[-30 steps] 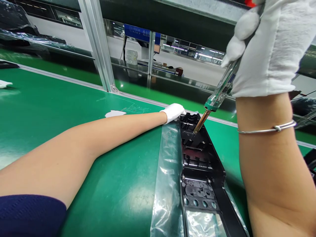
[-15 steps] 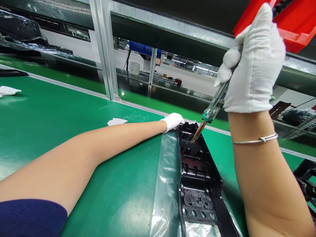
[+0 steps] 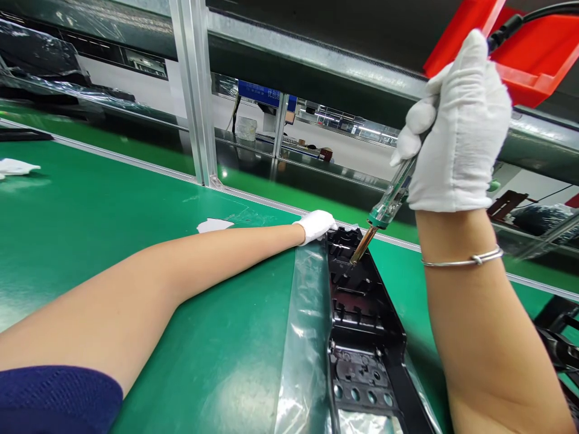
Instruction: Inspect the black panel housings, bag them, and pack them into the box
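My right hand (image 3: 459,129), in a white glove, is closed around the clear handle of a corded soldering iron (image 3: 389,202). The iron points down to the left, its copper-coloured shaft over the far part of a black plastic housing (image 3: 362,301). Its thin dark tip is hard to make out against the black ribs. At the housing's far left corner, my gloved left hand (image 3: 318,226) grips the edge, with its fingertips partly hidden. The housing lies lengthwise with its ribbed inside facing up. Clear plastic film (image 3: 305,337) is spread beneath it.
A red bin (image 3: 529,78) hangs close above my right hand, and a black cord (image 3: 545,12) runs past it. A metal post (image 3: 194,90) and rail border the green table (image 3: 235,337). White scraps (image 3: 215,225) and black parts (image 3: 558,331) lie on either side.
My right hand appears slightly lower and further left in view, still holding the iron with its tip over nearly the same spot. My left hand keeps its place at the housing's corner.
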